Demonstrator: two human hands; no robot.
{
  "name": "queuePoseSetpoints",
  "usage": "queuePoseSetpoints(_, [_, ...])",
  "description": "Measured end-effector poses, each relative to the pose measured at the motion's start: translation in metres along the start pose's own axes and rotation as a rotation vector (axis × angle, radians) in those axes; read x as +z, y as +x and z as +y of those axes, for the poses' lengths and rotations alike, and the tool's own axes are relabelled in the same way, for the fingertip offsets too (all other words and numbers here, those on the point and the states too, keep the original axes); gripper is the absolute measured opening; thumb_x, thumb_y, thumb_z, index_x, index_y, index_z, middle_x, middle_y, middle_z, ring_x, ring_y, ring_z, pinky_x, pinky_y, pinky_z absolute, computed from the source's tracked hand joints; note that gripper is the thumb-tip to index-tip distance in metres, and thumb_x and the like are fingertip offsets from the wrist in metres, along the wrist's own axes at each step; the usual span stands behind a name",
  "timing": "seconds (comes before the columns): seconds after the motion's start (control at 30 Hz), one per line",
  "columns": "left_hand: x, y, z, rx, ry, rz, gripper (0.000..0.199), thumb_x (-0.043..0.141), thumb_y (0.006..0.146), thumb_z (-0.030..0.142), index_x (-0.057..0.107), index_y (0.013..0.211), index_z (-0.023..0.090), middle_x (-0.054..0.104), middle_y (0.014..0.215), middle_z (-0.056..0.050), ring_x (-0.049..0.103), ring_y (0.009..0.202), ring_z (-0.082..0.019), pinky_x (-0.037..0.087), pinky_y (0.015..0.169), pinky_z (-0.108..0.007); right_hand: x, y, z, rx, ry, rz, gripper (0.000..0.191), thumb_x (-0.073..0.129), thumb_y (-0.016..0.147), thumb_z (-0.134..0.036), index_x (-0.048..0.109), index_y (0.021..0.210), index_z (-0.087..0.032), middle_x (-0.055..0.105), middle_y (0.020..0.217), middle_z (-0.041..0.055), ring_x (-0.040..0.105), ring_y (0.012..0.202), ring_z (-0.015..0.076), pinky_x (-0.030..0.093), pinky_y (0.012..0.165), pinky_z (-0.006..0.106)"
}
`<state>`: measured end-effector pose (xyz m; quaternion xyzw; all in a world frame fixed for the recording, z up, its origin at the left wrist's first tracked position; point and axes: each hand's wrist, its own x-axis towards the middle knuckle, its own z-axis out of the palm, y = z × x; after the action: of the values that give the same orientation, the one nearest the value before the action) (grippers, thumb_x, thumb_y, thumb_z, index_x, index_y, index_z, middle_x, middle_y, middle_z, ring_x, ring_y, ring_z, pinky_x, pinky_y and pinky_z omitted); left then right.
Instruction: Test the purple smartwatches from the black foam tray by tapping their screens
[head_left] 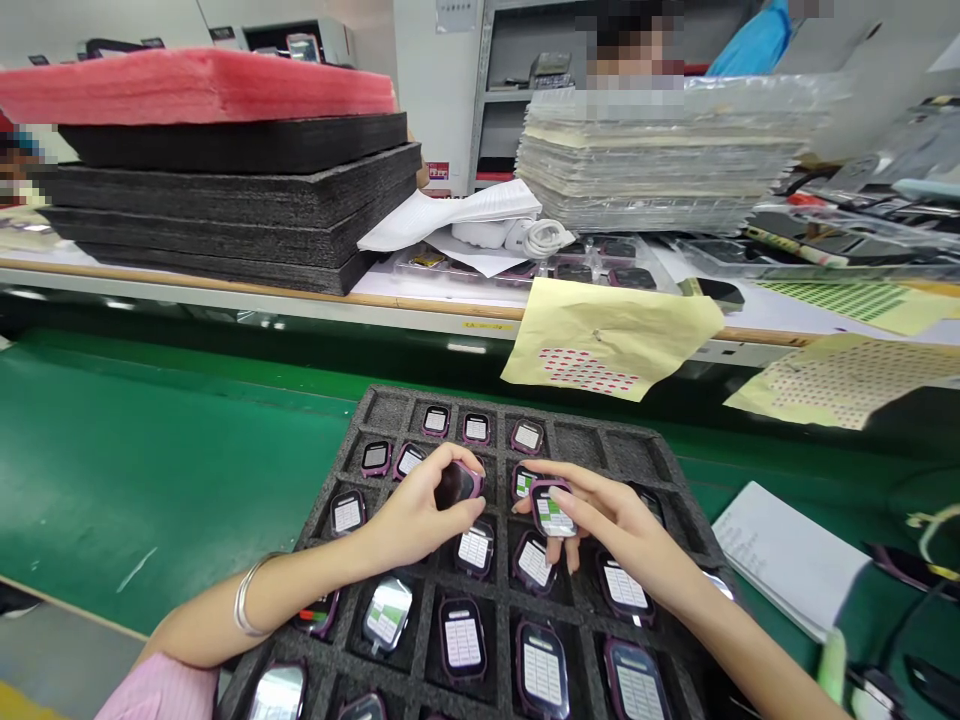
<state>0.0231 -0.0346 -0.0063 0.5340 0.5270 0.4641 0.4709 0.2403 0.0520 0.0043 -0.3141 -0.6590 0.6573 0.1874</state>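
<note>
The left hand clamps a purple-rimmed smartwatch in curled fingers, and the right hand pinches a labelled smartwatch — by the rims, seemingly sparing the faces — just above the black foam tray beneath the fingers.

Small purple-edged gadgets with white labels sit in the holes of a black foam tray; two tilt above it.

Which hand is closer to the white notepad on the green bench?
The right hand is closer: it is over the black foam tray, left of the white notepad. The left hand is farther away, beyond the right hand.
</note>
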Motion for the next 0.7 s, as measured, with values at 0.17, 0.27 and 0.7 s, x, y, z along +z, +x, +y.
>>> queuePoseSetpoints(0.17, [-0.003, 0.001, -0.002, 0.087, 0.142, 0.037, 0.027, 0.059, 0.076, 0.013, 0.049, 0.100, 0.020, 0.051, 0.084, 0.002, 0.049, 0.076, -0.013, 0.041, 0.071, -0.026, 0.001, 0.002, 0.011, -0.035, 0.042, -0.037, 0.063, 0.070, 0.082, -0.032, 0.039, 0.135, -0.019, 0.065, 0.110, 0.0111, 0.070, 0.072, 0.0182, 0.059, 0.065, 0.031])
queuePoseSetpoints(0.27, [0.000, 0.000, -0.007, 0.058, 0.050, -0.108, 0.049, 0.060, 0.077, 0.013, 0.039, 0.120, 0.022, 0.052, 0.085, 0.002, 0.052, 0.072, -0.012, 0.045, 0.068, -0.026, 0.005, 0.004, 0.019, -0.018, -0.008, -0.070, 0.071, 0.070, 0.078, -0.022, 0.032, 0.139, -0.020, 0.063, 0.110, 0.0096, 0.068, 0.086, 0.0213, 0.057, 0.077, 0.036])
queuePoseSetpoints(0.7, [0.012, -0.012, 0.015, 0.515, 0.314, -0.059, 0.058, 0.071, 0.078, 0.029, 0.042, 0.129, 0.026, 0.056, 0.131, -0.009, 0.047, 0.128, -0.025, 0.037, 0.109, -0.043, 0.017, -0.012, -0.020, -0.277, -0.171, -0.067, 0.039, 0.050, 0.094, -0.047, 0.067, 0.107, -0.016, 0.061, 0.090, 0.0100, 0.060, 0.079, 0.0207, 0.052, 0.070, 0.036])
